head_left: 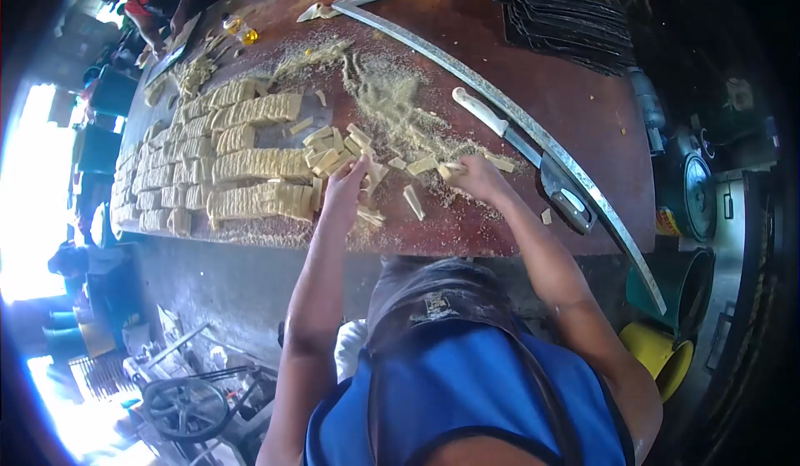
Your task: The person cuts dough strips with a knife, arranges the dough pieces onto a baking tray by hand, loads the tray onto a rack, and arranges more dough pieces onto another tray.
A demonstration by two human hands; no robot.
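My left hand (348,181) is closed at the near edge of a loose heap of pale cut dough pieces (329,151), its fingers curled against some of them. To the right, my right hand (479,178) pinches a dough piece (451,170) just over the table. Several more strips lie scattered between and around my hands, among them a single dough strip (413,202). Left of the heap stand long rows of sliced dough (262,164), packed side by side. Coarse crumbs (392,107) cover the wood beyond my hands.
On the reddish table (467,24) lie a white-handled knife (481,112), a dark-handled blade (567,195) and a long curved metal strip (500,99). Black trays (567,24) are stacked at the far right. Another person (158,3) works at the far left, near a yellow bottle (242,30).
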